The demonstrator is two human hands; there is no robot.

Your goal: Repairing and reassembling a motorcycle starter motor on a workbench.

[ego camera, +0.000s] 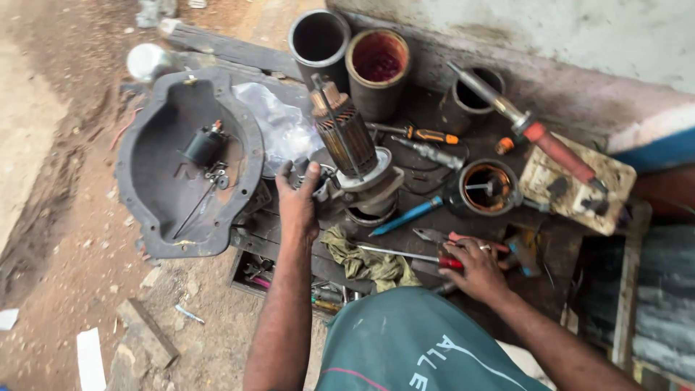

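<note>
My left hand (299,200) grips the metal housing at the base of a starter motor assembly (362,185). Its copper-wound armature (344,130) stands tilted upward out of the housing. My right hand (474,266) is closed on a red-handled screwdriver (405,254), whose long shaft points left across the dark bench top. Red-handled pliers (452,237) lie just above that hand. An olive rag (365,261) lies under the shaft. A blue pen-like tool (405,216) rests beside the assembly.
A dark moulded tray (145,145) at left holds a small black motor part (203,147). Two open cylinders (351,54) stand at the back by a wall. A round coil housing (486,187), an orange-handled screwdriver (423,134) and a soldering iron (539,134) lie at right. Dirt ground lies left.
</note>
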